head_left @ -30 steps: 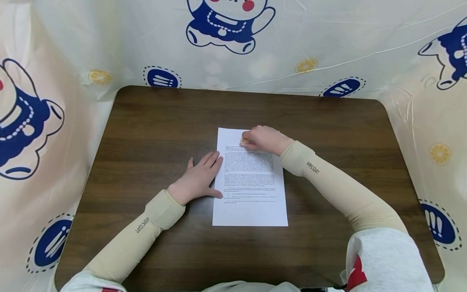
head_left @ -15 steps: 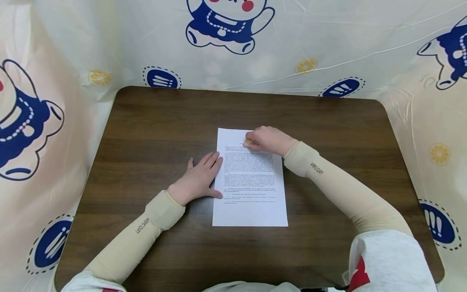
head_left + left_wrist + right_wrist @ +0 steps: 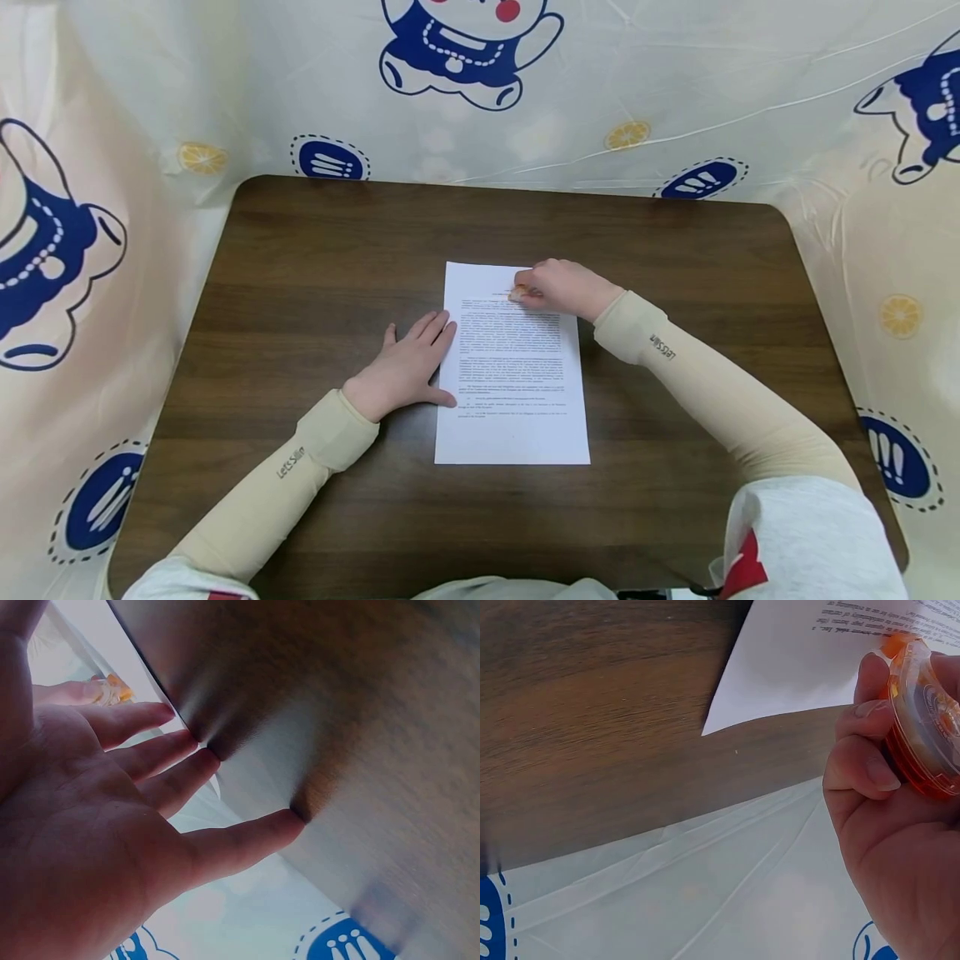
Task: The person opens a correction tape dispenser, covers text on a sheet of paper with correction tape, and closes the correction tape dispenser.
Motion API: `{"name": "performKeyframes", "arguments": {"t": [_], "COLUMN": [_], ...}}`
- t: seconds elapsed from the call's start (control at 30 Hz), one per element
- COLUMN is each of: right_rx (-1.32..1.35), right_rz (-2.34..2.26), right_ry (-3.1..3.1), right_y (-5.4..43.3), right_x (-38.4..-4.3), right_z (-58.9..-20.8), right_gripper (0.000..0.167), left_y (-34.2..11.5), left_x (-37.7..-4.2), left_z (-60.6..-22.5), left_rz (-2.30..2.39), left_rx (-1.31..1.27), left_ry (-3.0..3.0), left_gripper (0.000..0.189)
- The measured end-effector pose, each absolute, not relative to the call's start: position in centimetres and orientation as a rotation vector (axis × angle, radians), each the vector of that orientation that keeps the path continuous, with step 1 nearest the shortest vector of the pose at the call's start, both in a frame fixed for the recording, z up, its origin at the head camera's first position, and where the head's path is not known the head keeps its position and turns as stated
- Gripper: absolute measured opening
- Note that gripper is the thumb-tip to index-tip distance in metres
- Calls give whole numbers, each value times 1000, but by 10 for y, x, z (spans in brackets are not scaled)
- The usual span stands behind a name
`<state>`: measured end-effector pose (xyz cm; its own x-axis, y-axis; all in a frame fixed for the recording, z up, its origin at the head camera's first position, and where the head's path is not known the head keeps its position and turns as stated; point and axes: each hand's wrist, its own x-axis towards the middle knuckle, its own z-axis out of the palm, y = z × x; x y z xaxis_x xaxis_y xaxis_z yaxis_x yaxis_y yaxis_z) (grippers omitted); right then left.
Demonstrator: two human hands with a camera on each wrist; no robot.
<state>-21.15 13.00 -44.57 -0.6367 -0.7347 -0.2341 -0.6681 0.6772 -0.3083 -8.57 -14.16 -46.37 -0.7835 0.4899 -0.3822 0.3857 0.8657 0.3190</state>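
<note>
Orange and clear plastic: on my feed the right hand [image 3: 573, 287] curls its fingers round a small case [image 3: 919, 720] near the top of the printed page [image 3: 510, 442], blocking my view of one corner. The left hand [image 3: 405, 371] spreads flat across the page's left edge. A patterned curtain [image 3: 562, 83] surrounds the brown desk [image 3: 337, 250].

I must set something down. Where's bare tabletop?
Bare tabletop lies left of the left sleeve and between the right sleeve and far curtain. Crowded: the paper, left hand at its edge, right hand over it holding an orange device.
</note>
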Motion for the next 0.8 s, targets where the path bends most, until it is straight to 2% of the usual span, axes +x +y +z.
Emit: {"name": "performKeyframes", "arguments": {"t": [0.8], "right_rx": [-1075], "right_rz": [-286], "right_ry": [2551], "right_y": [150], "right_x": [-215], "right_z": [-452], "right_gripper": [11], "left_y": [-139], "left_x": [-87], "left_z": [-467], "left_rz": [292], "left_rx": [629], "left_ry": [2571], "left_gripper": [118]}}
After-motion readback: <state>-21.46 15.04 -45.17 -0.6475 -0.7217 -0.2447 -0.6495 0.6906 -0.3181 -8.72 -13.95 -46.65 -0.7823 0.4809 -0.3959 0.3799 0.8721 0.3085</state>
